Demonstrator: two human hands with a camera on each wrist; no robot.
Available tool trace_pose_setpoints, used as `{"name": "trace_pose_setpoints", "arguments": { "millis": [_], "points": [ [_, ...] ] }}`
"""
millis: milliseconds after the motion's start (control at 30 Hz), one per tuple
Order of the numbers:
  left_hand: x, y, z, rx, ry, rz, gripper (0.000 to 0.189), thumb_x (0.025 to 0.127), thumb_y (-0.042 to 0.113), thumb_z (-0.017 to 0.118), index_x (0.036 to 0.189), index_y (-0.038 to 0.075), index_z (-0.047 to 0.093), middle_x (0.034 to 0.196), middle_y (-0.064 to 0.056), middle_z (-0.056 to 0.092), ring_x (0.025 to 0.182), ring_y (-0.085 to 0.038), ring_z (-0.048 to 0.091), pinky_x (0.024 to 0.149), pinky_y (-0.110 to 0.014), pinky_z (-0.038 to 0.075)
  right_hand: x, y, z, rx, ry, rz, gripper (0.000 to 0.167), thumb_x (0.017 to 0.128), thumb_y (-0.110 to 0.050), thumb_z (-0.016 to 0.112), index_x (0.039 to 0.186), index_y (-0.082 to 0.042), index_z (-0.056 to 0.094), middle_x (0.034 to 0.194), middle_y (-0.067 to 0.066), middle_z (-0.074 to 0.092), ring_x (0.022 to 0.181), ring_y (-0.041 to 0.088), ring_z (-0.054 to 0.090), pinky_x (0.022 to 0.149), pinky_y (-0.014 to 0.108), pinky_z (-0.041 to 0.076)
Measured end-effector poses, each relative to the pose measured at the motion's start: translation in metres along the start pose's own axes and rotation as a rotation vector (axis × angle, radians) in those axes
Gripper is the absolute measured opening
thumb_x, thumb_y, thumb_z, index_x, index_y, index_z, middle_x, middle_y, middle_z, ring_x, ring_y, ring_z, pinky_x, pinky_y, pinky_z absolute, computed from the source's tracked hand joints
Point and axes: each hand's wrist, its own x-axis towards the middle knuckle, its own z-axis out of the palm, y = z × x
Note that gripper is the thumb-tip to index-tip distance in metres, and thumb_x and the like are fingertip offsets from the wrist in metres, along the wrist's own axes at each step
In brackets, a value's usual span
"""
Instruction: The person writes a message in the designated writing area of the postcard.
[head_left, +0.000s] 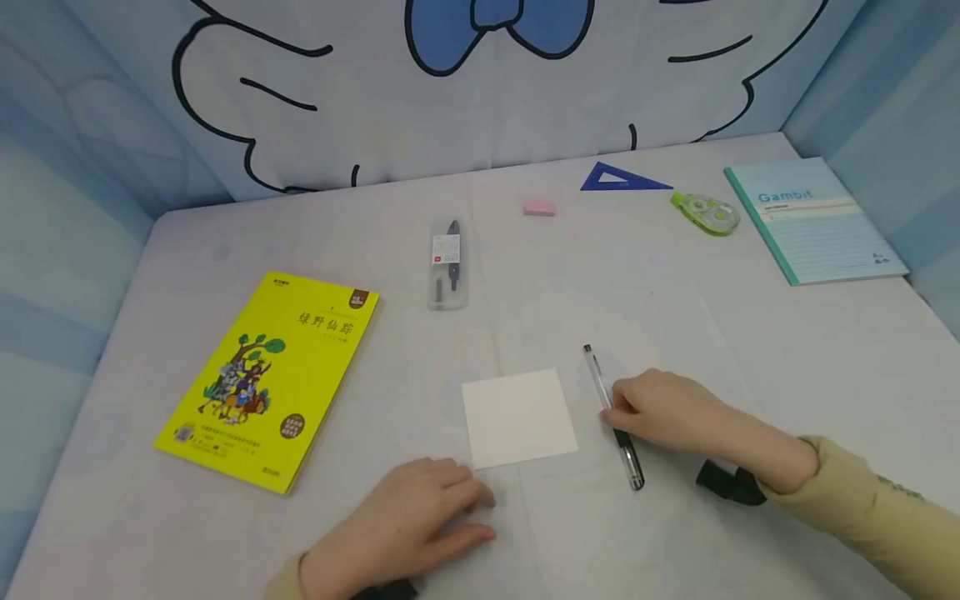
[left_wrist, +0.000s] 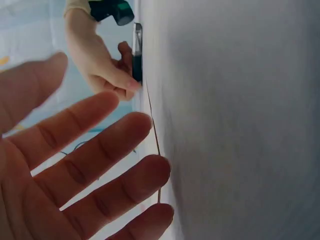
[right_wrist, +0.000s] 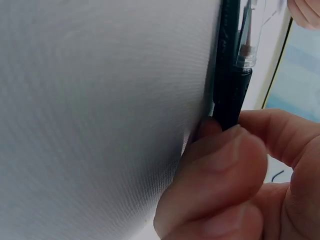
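Observation:
A gel pen (head_left: 630, 462) with a clear barrel and black grip lies slantwise on the white tabletop. My right hand (head_left: 667, 410) pinches it near the middle, thumb on one side and curled fingers on the other. The right wrist view shows the pen's black grip (right_wrist: 231, 100) between thumb and fingertips, close to the cloth. Left of the pen is a blank white square of paper (head_left: 520, 419). Just off its lower left corner my left hand (head_left: 412, 521) hovers or rests, holding nothing; in the left wrist view its fingers (left_wrist: 107, 150) are spread.
At the left lies a yellow book (head_left: 262, 379). Farther back are a clear case with a compass (head_left: 448, 267), a pink eraser (head_left: 539, 207), a blue set square (head_left: 626, 182) and a green correction tape (head_left: 707, 214). A teal notebook (head_left: 817, 225) sits at the back right.

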Motion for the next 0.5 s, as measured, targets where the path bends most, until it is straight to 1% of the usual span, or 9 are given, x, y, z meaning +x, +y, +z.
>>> {"name": "trace_pose_setpoints", "arguments": {
  "millis": [133,333,500],
  "points": [
    [0.003,-0.001,0.003,-0.075,0.009,-0.019,0.024,0.091,0.043,0.052,0.101,0.024,0.063,0.086,0.018,0.059,0.071,0.004,0.049,0.068,-0.013,0.045,0.001,0.001,-0.002,0.094,-0.035,0.013,0.026,0.089,-0.026,0.057,0.066,-0.014,0.053,0.050,-0.005,0.040,0.045,0.009,0.037,0.042,0.022,0.029],
    [0.006,-0.002,0.009,-0.150,0.044,-0.067,0.015,0.090,0.035,0.058,0.099,0.024,0.063,0.083,0.017,0.059,0.071,0.005,0.050,0.066,-0.011,0.045,0.003,-0.003,-0.006,0.240,-0.072,-0.021,0.024,0.091,-0.024,0.053,0.070,-0.012,0.054,0.047,-0.005,0.039,0.041,0.011,0.039,0.042,0.023,0.033],
    [0.007,0.000,0.011,-0.204,0.066,-0.120,0.014,0.090,0.035,0.058,0.098,0.024,0.063,0.085,0.017,0.060,0.071,0.006,0.050,0.065,-0.012,0.046,0.004,-0.010,-0.006,0.350,-0.077,-0.046,0.028,0.093,-0.025,0.051,0.070,-0.009,0.050,0.046,-0.004,0.041,0.040,0.012,0.041,0.041,0.023,0.035]
  ]
}}
